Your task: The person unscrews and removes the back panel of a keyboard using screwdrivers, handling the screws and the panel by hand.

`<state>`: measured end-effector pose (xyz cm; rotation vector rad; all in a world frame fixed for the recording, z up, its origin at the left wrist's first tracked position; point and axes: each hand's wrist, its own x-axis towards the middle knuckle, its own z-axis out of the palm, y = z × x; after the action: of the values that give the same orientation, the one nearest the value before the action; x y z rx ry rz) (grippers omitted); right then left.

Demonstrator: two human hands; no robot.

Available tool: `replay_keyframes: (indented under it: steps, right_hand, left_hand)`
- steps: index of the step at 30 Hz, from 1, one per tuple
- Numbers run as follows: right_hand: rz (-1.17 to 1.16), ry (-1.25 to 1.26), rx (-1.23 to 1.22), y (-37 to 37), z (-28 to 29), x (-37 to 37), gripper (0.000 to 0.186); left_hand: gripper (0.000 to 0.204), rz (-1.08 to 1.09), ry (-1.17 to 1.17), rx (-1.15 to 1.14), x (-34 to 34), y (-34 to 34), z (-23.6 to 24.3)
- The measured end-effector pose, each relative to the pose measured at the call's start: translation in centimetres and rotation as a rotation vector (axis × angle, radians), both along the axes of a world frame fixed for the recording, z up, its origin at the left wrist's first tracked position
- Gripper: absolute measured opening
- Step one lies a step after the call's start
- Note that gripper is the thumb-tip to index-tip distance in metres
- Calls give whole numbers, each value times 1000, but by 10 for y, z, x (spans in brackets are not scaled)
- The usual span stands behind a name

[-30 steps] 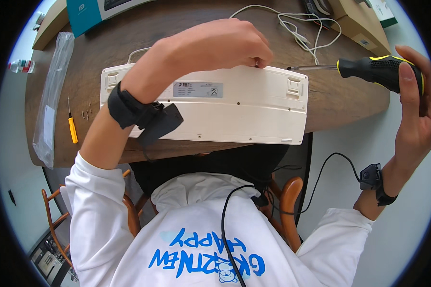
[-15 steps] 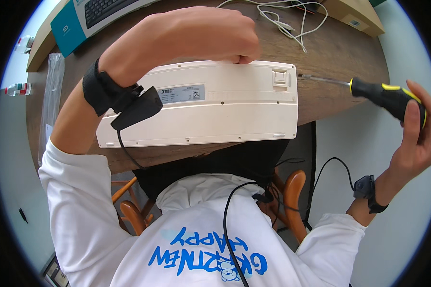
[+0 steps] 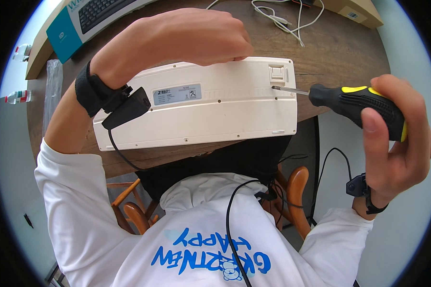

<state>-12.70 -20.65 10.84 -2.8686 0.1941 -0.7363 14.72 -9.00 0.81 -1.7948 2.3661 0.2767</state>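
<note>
A white keyboard lies face down on the wooden table, showing its back with a label, screw holes and a foot at the upper right. My left hand is curled over its far edge, fingertips closed and mostly hidden; what they hold cannot be made out. A black wrist device hangs over the keyboard's left part. My right hand grips a black-and-yellow screwdriver held nearly flat, its tip over the keyboard's right part, just below the foot. I cannot tell whether the tip touches.
Along the back of the table are a teal keyboard box, a cardboard box and white cables. A clear plastic sleeve lies at the left, with bottles beyond. Wooden chair arms flank my body.
My right hand has brought the screwdriver leftward from beside the keyboard to over its back. The keyboard sits slightly further left in the picture; my left hand stays at its far edge.
</note>
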Motion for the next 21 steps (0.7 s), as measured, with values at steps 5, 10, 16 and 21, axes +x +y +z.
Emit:
replay_keyframes:
  steps: [5, 10, 16, 21]
  right_hand:
    - [174, 51, -71, 3, 8, 17, 28]
    - [114, 23, 33, 0, 2, 18, 24]
    - [78, 57, 132, 2, 4, 18, 22]
    - [108, 56, 67, -2, 2, 18, 23]
  left_hand:
    - [11, -156, 73, -269, 8, 11, -11]
    - [15, -199, 34, -357, 10, 19, -17]
    - [14, -268, 98, -447, 18, 18, -22]
    - [14, -159, 318, -383, 22, 19, -31]
